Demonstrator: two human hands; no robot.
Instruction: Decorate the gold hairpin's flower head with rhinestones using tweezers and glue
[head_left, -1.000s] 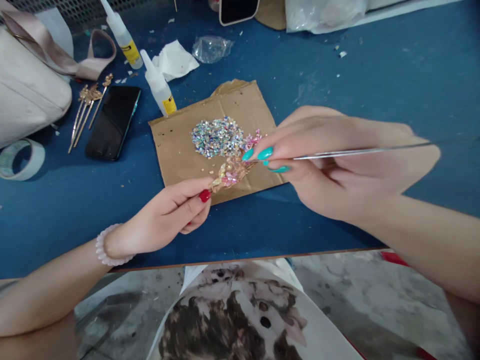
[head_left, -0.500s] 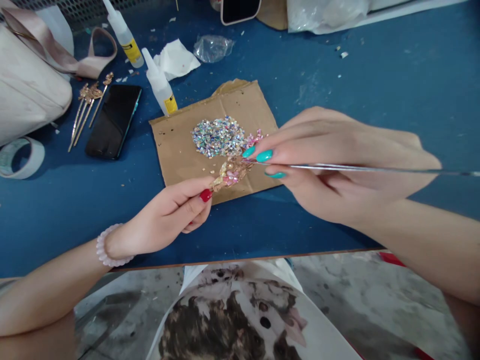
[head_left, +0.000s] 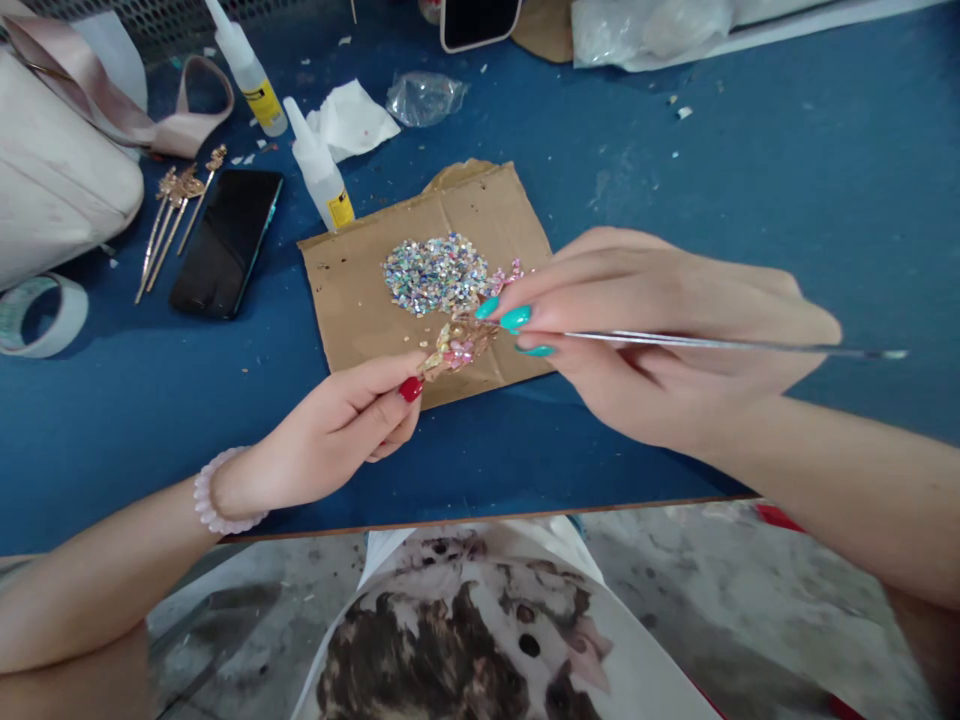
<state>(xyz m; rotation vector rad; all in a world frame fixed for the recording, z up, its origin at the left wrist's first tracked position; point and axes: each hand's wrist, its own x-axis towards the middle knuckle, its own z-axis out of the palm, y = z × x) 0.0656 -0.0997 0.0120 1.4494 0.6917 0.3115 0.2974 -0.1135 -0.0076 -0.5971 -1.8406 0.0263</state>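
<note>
My left hand (head_left: 345, 425) pinches a gold hairpin (head_left: 457, 352) whose ornate head carries pink and pale yellow pieces. That head hovers above a piece of brown cardboard (head_left: 367, 365). Metal tweezers (head_left: 675, 341) are gripped in my right hand (head_left: 652, 335), their tips at the right end of the hairpin's head. Fingers partly cover the tips, so I cannot make out what is between them. A heap of shiny multicoloured chips (head_left: 435, 273) lies on the cardboard just behind the hairpin, with a smaller group of pink chips (head_left: 506, 278) to its right.
Two glue bottles (head_left: 319, 165) (head_left: 251, 75) stand behind the cardboard at the left. A black phone (head_left: 227, 243), several gold hairpins (head_left: 171, 215), a tape roll (head_left: 71, 315) and a pale bag (head_left: 60, 170) occupy the left side. Crumpled tissue (head_left: 352, 120) and clear plastic (head_left: 426, 98) lie farther back.
My right hand has shifted slightly left with the tweezers, and their rear end now shows inside the picture. My left hand and the hairpin have hardly moved.
</note>
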